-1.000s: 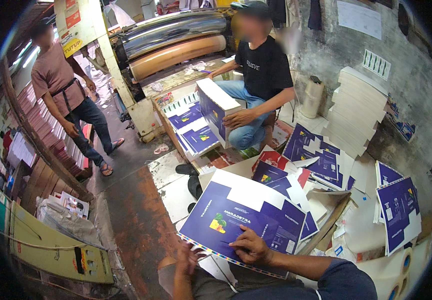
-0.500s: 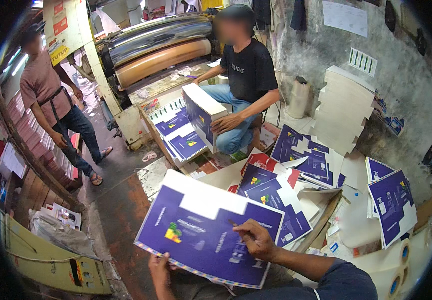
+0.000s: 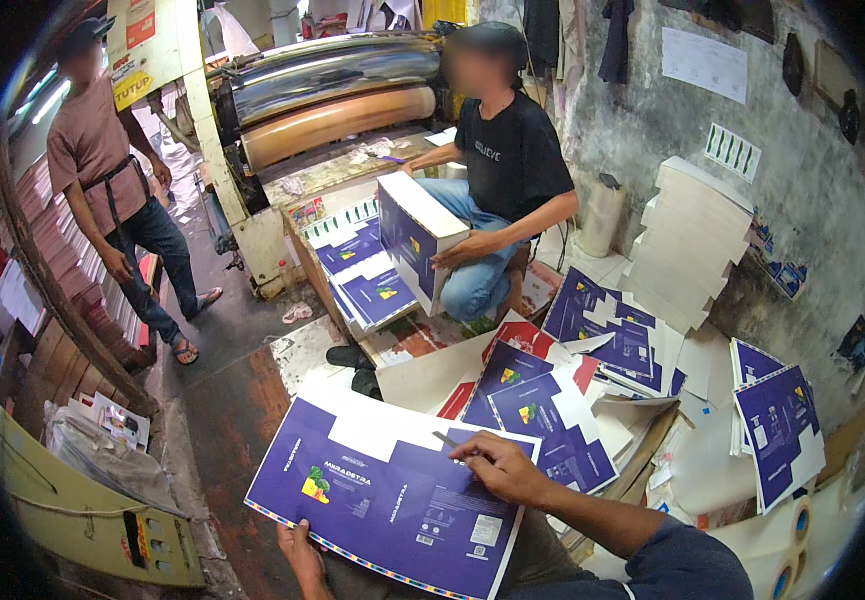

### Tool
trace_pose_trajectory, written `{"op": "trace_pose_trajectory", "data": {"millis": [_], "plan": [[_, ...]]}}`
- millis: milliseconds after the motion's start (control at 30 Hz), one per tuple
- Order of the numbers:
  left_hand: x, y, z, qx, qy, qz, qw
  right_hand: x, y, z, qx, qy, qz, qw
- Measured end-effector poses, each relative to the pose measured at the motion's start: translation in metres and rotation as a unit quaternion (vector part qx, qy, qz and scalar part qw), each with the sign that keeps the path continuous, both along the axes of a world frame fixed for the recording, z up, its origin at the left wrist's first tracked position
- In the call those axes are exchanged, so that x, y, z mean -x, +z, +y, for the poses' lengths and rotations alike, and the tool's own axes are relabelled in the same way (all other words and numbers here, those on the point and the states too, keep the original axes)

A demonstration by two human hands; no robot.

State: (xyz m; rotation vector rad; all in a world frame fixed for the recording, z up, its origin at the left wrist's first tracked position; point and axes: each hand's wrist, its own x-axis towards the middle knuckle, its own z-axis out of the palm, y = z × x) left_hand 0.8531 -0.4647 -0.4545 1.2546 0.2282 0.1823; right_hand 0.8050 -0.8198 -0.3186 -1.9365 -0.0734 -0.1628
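A large purple and white printed sheet (image 3: 382, 490) lies flat in front of me, over my lap. My left hand (image 3: 302, 555) grips its near edge from below. My right hand (image 3: 497, 468) rests on the sheet's far right part, fingers closed around a thin pen-like tool (image 3: 449, 441) whose tip touches the sheet. To the right of the sheet lies a heap of cut purple carton blanks (image 3: 542, 410).
A seated person in a black shirt (image 3: 507, 160) holds a stack of purple sheets (image 3: 417, 235) upright. A standing person in a pink shirt (image 3: 102, 150) is at the left. A roller machine (image 3: 332, 95) stands behind. White stacked blanks (image 3: 687, 235) lean on the right wall.
The purple sheet has come down and left toward me, from over the pile to flat in front. Both my hands moved with it; my right hand now rests on its upper right.
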Motion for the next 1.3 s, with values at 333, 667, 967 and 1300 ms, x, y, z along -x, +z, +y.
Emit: {"op": "trace_pose_trajectory", "data": {"millis": [333, 667, 967, 1300], "plan": [[-0.006, -0.017, 0.004, 0.03, -0.025, -0.041, 0.998, -0.179, 0.087, 0.033, -0.075, 0.111, 0.005, 0.991], [-0.005, -0.027, 0.018, 0.058, 0.011, -0.054, 0.997, -0.228, 0.093, 0.051, -0.104, 0.126, 0.011, 0.986], [-0.008, -0.042, 0.024, 0.033, -0.015, -0.032, 0.999, -0.231, 0.031, 0.024, -0.127, 0.124, 0.071, 0.982], [-0.012, -0.039, 0.024, 0.053, 0.005, -0.056, 0.997, -0.276, 0.096, 0.085, -0.087, 0.099, 0.026, 0.991]]}}
